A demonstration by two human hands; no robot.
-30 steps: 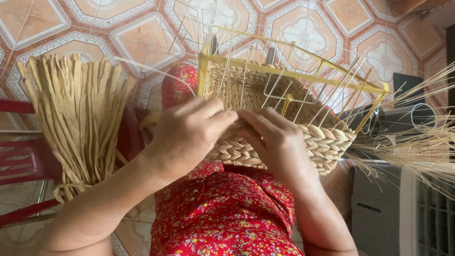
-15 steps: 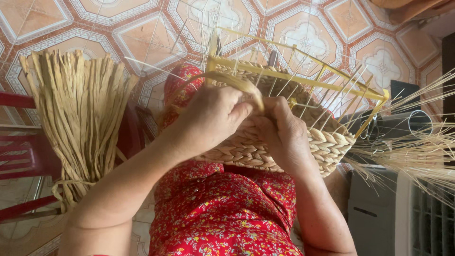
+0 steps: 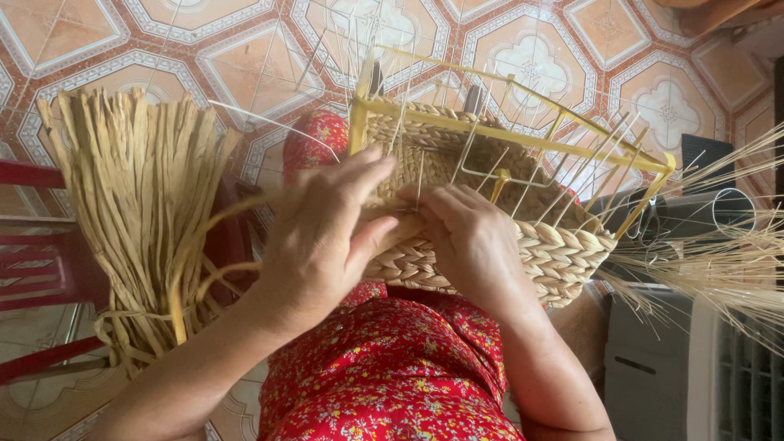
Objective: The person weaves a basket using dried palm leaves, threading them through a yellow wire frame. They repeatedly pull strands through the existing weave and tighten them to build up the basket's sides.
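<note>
Resting on the lap, over a red flowered dress [image 3: 392, 376]: a half-woven basket [image 3: 490, 237], thick braided straw, pale tan, rough and bumpy along its rounded edge. Built around a yellow wire frame [image 3: 506, 135], thin and straight, rising bare above the finished part. Left hand [image 3: 322, 241] laid on the near edge of the basket, fingers stretched forward, thumb pressing a flat straw strand [image 3: 208, 253] against the weave; grip closed on this strand only by the thumb. Right hand [image 3: 469, 241] just beside, fingers bent and pinching the weave at the rim; fingertips partly hidden behind the left thumb, so the exact hold hard to see. To the left, leaning on a red chair [image 3: 49, 261], a tied bundle of flat dry straw [image 3: 139, 212], long fibrous ribbons. At the right edge, loose thin stalks [image 3: 719, 261], cut off by the picture border. Below them a grey ribbed box [image 3: 694, 376], only partly visible. Under all, the floor [image 3: 245, 57] of orange patterned tiles.
</note>
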